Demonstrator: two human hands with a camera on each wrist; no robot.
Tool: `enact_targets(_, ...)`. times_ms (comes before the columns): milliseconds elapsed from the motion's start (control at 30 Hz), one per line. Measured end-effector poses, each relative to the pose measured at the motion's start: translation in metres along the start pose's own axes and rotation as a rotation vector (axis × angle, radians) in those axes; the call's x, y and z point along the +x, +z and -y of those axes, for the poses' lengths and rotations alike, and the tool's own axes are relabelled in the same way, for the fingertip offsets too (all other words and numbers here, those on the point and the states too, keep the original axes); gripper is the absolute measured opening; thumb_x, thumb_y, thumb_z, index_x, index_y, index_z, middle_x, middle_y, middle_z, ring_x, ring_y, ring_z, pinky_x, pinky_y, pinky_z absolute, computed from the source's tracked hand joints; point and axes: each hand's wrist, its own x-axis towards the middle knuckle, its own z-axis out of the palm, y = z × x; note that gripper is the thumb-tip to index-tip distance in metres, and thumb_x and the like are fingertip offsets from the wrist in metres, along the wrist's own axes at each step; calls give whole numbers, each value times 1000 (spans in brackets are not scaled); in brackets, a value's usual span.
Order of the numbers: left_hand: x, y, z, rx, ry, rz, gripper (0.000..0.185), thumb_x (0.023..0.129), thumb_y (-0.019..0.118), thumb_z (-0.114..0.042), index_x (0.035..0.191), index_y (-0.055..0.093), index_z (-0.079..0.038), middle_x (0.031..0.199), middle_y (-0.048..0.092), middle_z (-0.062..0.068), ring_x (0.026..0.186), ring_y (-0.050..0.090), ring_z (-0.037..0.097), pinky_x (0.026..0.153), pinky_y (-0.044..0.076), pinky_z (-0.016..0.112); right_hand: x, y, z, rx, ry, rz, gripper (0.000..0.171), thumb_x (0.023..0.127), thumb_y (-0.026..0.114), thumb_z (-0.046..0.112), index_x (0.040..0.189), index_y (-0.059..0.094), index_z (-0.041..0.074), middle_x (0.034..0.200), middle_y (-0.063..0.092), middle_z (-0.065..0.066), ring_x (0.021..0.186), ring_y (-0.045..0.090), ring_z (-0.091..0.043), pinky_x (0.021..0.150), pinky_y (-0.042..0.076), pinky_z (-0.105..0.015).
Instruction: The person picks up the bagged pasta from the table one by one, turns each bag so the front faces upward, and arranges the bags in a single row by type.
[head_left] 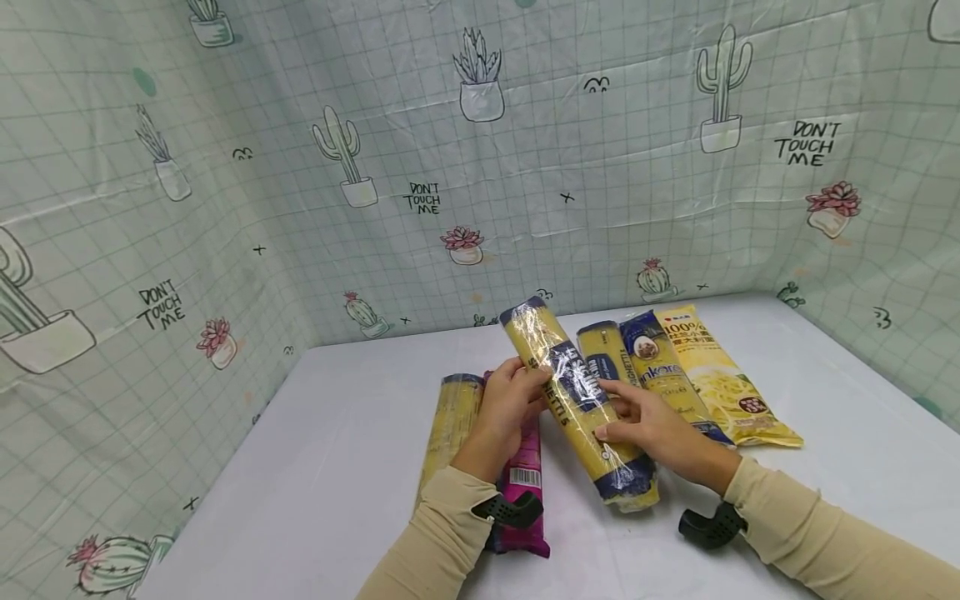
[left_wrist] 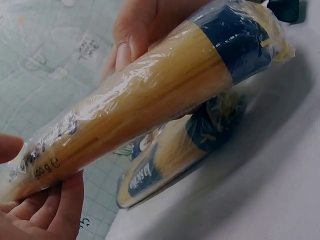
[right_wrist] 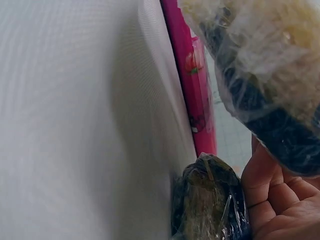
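Note:
A long clear packet of spaghetti (head_left: 557,350) with dark blue ends is held at a tilt above the table. My left hand (head_left: 513,398) grips its upper part from the left, with fingers curled beneath it in the left wrist view. Farther down, my right hand (head_left: 647,427) holds the packet from the right, thumb on top. The packet's twisted plastic end (right_wrist: 280,45) looms close in the right wrist view. Beneath the left forearm lie another pasta packet (head_left: 442,429) and a magenta packet (head_left: 527,454), both partly hidden.
To the right on the white table (head_left: 300,467) lie a similar blue-ended pasta packet (head_left: 597,340), a dark blue pasta packet (head_left: 660,367) and a yellow noodle packet (head_left: 712,367). Cactus-print cloth (head_left: 525,167) rises behind the table and at the left.

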Motion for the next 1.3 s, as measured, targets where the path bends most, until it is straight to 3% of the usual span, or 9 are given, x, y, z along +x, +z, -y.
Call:
enact_targets(133, 0, -2, -1, 28, -8, 94, 60, 93, 67, -11, 149, 45, -9, 118, 67, 14, 94, 69, 23, 82, 58, 37, 0, 0, 0, 11, 4, -18, 82, 94, 70, 22, 155, 23, -5, 114, 65, -21, 95, 67, -31, 78, 58, -40)
enact_targets(267, -1, -3, -1, 41, -63, 209, 78, 93, 67, -10, 159, 29, -27, 114, 68, 14, 91, 70, 24, 81, 59, 42, 0, 0, 0, 41, 12, -28, 83, 94, 69, 21, 156, 20, -5, 118, 64, -22, 98, 66, -31, 80, 58, -40)
enact_targets(400, -2, -1, -1, 48, -78, 312, 88, 93, 67, -8, 157, 19, -44, 115, 67, 16, 93, 70, 27, 81, 58, 45, -1, 1, 2, 58, 15, -36, 85, 95, 68, 21, 157, 17, -5, 121, 63, -23, 100, 66, -30, 81, 58, -39)
enact_targets(533, -4, 1, -3, 48, -66, 354, 93, 92, 68, -3, 155, 16, -48, 119, 65, 16, 101, 69, 29, 81, 58, 45, -2, 2, 3, 78, 15, -31, 85, 95, 67, 21, 157, 15, -6, 122, 62, -24, 98, 67, -31, 80, 58, -39)
enact_targets(800, -2, -1, -1, 47, -20, 347, 96, 92, 69, 1, 156, 16, -47, 120, 66, 15, 104, 68, 30, 79, 59, 45, -2, 3, 5, 143, -2, 2, 85, 96, 67, 20, 156, 13, -6, 123, 62, -26, 97, 68, -32, 79, 59, -42)
enact_targets(967, -3, -1, -1, 37, 18, 338, 95, 93, 69, 0, 159, 14, -41, 120, 66, 17, 103, 69, 32, 76, 60, 43, -2, 4, 7, 172, -5, 2, 86, 97, 66, 20, 156, 11, -7, 122, 62, -26, 97, 69, -32, 80, 59, -42)
enact_targets(1133, -6, 2, -2, 44, 8, 285, 84, 94, 69, -5, 160, 21, -26, 123, 65, 16, 104, 69, 30, 78, 59, 39, -2, 4, 8, 188, 14, -10, 83, 99, 64, 23, 156, 12, -7, 125, 61, -27, 97, 69, -33, 80, 59, -42)
enact_targets(1300, -6, 3, 0, 60, -22, 208, 67, 93, 69, -9, 149, 33, -5, 119, 66, 16, 103, 69, 27, 82, 58, 35, -3, 4, 10, 170, 33, -15, 80, 101, 61, 27, 156, 14, -7, 127, 59, -28, 98, 68, -31, 82, 58, -38)
